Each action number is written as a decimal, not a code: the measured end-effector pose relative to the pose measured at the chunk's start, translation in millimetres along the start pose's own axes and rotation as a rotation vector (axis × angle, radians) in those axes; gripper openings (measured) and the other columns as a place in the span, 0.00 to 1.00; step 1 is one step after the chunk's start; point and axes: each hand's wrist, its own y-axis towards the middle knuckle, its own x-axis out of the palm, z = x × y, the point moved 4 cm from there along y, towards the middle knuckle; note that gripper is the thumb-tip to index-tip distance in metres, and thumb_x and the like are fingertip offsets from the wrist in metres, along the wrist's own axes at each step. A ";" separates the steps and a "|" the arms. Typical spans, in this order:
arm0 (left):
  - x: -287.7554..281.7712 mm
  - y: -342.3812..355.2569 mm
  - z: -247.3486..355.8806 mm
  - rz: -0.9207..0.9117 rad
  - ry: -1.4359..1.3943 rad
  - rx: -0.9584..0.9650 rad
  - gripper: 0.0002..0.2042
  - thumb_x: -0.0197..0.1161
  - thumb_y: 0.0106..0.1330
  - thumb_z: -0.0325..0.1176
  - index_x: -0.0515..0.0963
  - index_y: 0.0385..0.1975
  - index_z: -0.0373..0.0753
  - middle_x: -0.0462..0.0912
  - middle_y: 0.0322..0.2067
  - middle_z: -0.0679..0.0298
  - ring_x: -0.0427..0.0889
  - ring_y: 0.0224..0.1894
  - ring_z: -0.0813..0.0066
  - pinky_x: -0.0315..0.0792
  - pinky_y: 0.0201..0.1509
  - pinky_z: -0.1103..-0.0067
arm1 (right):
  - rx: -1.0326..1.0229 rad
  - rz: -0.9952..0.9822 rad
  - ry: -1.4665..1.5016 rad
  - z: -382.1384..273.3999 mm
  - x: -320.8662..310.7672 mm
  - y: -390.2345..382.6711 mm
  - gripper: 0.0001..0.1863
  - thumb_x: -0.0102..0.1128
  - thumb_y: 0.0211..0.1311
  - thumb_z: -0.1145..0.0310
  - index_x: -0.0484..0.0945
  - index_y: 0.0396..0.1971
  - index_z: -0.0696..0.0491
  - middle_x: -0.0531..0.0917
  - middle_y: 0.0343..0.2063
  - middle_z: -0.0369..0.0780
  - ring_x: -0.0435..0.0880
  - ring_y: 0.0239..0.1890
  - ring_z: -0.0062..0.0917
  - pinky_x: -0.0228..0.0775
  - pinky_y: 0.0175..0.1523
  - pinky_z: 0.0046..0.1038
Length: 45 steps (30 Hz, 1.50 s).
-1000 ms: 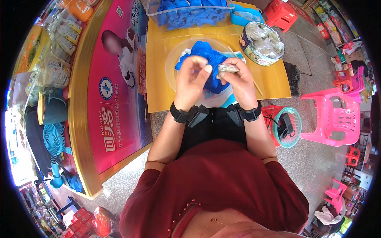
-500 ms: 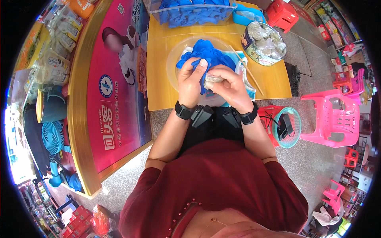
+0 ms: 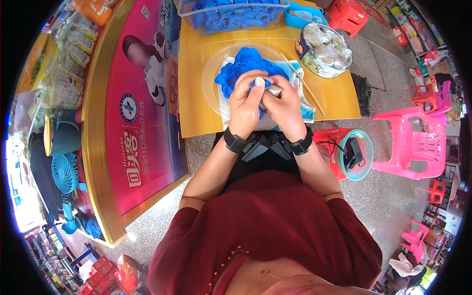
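My left hand [image 3: 247,104] and my right hand [image 3: 286,109] are close together over the near part of a pale round basin [image 3: 208,73]. A crumpled blue cloth-like piece [image 3: 248,63] is heaped in the basin, and its near edge runs into the closed fingers of my left hand. A small greyish-white wad [image 3: 274,90] shows between the fingers of my right hand. What it is made of I cannot tell, and the fingertips partly hide where it meets the blue piece. White-and-teal cloth [image 3: 308,114] lies under and beside my hands.
A thin wooden stick [image 3: 309,89] lies right of the basin. Behind it stands a round tin [image 3: 306,63] with plastic-wrapped greyish lumps. A clear tub [image 3: 184,11] of blue pieces and a blue tray [image 3: 290,19] stand farther back. A teal basket [image 3: 368,156] and pink chair [image 3: 417,141] are at right.
My hands have drawn together, the right shifting left and the left slightly right. The wad now sits up against the left fingers. The view has shifted slightly.
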 end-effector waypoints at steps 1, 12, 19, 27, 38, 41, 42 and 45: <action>0.0 -0.7 -0.1 -0.001 0.000 0.000 0.11 0.50 0.71 0.33 0.77 0.36 0.33 0.77 0.43 0.61 0.75 0.44 0.75 0.69 0.49 0.80 | 0.000 0.001 0.001 -4.1 -2.5 -1.3 0.12 0.62 0.57 0.71 0.73 0.40 0.56 0.79 0.26 0.35 0.76 0.24 0.13 0.68 0.27 0.17; 5.5 1.6 -2.8 0.044 -0.241 -0.172 0.14 0.46 0.74 0.39 0.75 0.42 0.35 0.80 0.29 0.61 0.77 0.23 0.79 0.72 0.24 0.82 | 0.016 -0.141 0.055 -0.7 -4.6 3.7 0.16 0.63 0.56 0.74 0.71 0.44 0.56 0.78 0.28 0.33 0.77 0.28 0.16 0.69 0.29 0.18; 7.1 -4.6 3.6 0.017 -0.351 -0.452 0.13 0.48 0.74 0.38 0.74 0.44 0.36 0.78 0.35 0.63 0.75 0.36 0.81 0.69 0.42 0.84 | 0.031 -0.109 0.159 -7.7 -9.4 -1.7 0.14 0.60 0.58 0.74 0.72 0.44 0.55 0.80 0.30 0.37 0.79 0.29 0.16 0.68 0.29 0.19; -17.4 4.2 -2.2 0.119 -0.307 -0.264 0.05 0.57 0.68 0.30 0.75 0.36 0.36 0.77 0.35 0.66 0.73 0.35 0.83 0.69 0.39 0.84 | 0.053 -0.282 0.161 -15.3 -2.1 -5.1 0.10 0.55 0.65 0.70 0.76 0.42 0.58 0.82 0.34 0.37 0.80 0.33 0.17 0.66 0.34 0.17; -3.4 -4.4 0.7 0.113 -0.311 -0.197 0.05 0.56 0.68 0.29 0.75 0.36 0.35 0.73 0.42 0.70 0.71 0.35 0.86 0.67 0.36 0.86 | -0.040 -0.027 0.121 -12.2 2.0 -7.3 0.06 0.58 0.59 0.77 0.77 0.36 0.60 0.80 0.27 0.34 0.78 0.28 0.13 0.70 0.31 0.16; -4.2 -4.5 -0.3 0.129 -0.323 -0.249 0.07 0.55 0.69 0.32 0.76 0.36 0.35 0.73 0.42 0.70 0.70 0.34 0.87 0.66 0.33 0.87 | 0.046 -0.175 0.193 -16.1 2.0 -9.9 0.05 0.59 0.58 0.78 0.76 0.35 0.59 0.80 0.26 0.33 0.78 0.28 0.12 0.70 0.32 0.16; -3.6 -4.6 -2.5 0.130 -0.316 -0.276 0.08 0.53 0.70 0.33 0.76 0.39 0.36 0.75 0.40 0.68 0.71 0.36 0.85 0.66 0.38 0.85 | 0.007 -0.190 0.169 -17.5 2.6 -8.8 0.05 0.59 0.58 0.78 0.76 0.34 0.59 0.80 0.27 0.33 0.78 0.28 0.12 0.70 0.31 0.15; 0.0 -5.8 3.0 0.114 -0.269 -0.308 0.10 0.51 0.72 0.35 0.76 0.40 0.36 0.75 0.37 0.69 0.70 0.35 0.84 0.66 0.40 0.85 | -0.067 -0.133 0.140 -9.1 5.5 -5.5 0.04 0.59 0.58 0.78 0.76 0.33 0.59 0.80 0.26 0.33 0.77 0.27 0.10 0.69 0.31 0.15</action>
